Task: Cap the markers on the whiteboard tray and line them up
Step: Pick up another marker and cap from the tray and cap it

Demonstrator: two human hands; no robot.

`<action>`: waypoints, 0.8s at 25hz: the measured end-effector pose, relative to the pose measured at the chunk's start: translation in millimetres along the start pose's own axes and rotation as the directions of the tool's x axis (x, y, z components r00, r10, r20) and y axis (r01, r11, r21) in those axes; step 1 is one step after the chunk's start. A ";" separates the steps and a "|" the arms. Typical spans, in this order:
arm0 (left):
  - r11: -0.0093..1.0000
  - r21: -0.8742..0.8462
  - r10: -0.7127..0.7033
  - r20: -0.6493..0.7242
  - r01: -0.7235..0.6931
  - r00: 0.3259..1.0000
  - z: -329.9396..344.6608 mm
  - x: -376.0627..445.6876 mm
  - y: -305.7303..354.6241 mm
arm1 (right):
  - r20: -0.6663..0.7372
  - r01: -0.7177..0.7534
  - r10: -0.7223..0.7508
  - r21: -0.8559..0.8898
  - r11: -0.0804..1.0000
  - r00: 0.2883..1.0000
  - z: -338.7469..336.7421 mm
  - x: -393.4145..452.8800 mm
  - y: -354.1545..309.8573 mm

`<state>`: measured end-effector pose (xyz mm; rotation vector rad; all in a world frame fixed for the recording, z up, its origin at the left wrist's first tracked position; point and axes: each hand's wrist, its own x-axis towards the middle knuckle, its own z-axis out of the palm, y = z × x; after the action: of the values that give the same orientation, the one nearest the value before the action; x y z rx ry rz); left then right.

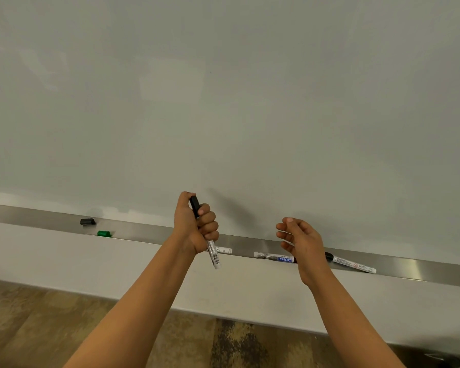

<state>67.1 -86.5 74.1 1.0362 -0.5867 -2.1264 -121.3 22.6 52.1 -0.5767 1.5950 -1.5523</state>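
Black-capped marker (pixel 210 245) stands fisted in the left grip (pixel 195 225); right grip (pixel 300 241) hangs open, empty, above tray (pixel 144 231) markers; loose black cap (pixel 87 222) and green cap (pixel 104 233) lie far left

Bare stretch of tray (pixel 149 231) between the green cap (pixel 104 233) and the fisted left hand (pixel 195 227), black cap (pixel 87 222) just beyond the green cap, three markers crowding the tray on the green cap's far right, open right hand (pixel 300 241) above them

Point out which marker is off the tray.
The black-capped marker gripped upright in the left hand; the other three lie flat on the tray.
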 end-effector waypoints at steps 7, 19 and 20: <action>0.992 -0.081 -0.074 0.228 0.094 0.971 -7.6 4.3 -4.7 | 0.064 -0.037 0.039 -0.041 0.998 0.997 5.4 -6.1 -3.8; 0.965 -0.263 0.059 0.215 0.000 0.975 -8.5 10.5 -29.6 | 0.424 0.205 0.055 -0.544 0.814 0.904 45.3 -14.0 27.6; 0.966 -0.258 0.055 0.209 0.001 0.976 -9.8 12.1 -29.7 | 0.428 0.269 0.017 -0.597 0.756 0.904 45.0 -9.5 28.9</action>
<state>58.2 -76.9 43.3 0.6577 -0.4067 -2.2351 -73.8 7.4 30.7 -1.3280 1.7536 -0.8323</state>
